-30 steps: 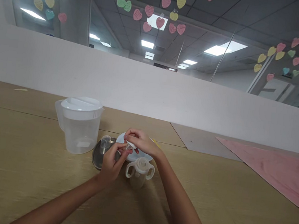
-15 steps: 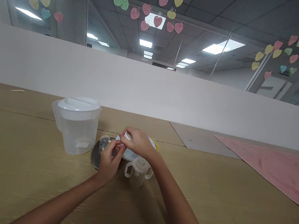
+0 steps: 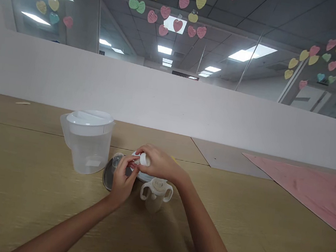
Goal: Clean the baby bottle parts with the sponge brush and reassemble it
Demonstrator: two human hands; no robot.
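My right hand [image 3: 159,163] is closed on a small white cap-like piece [image 3: 144,159] above a pale plate [image 3: 145,177]. Against it, the fingers of my left hand [image 3: 124,178] pinch a small ridged part [image 3: 137,161], mostly hidden by the fingertips. Just in front of the hands stands a clear two-handled cup [image 3: 155,196] with a lid. Behind my left hand lies a dark round tray [image 3: 108,178], with a small clear cup [image 3: 117,160] on it. The plate is largely covered by my right hand.
A large lidded translucent pitcher [image 3: 90,149] stands at the left, holding clear liquid. A pink cloth [image 3: 310,186] lies at the right on the wooden table [image 3: 42,176]. Behind the table runs a white low wall [image 3: 159,100], with glass above.
My right hand has turned slightly, and more of the white piece now shows between its fingers. My left hand has barely moved. The whole view has shifted a little.
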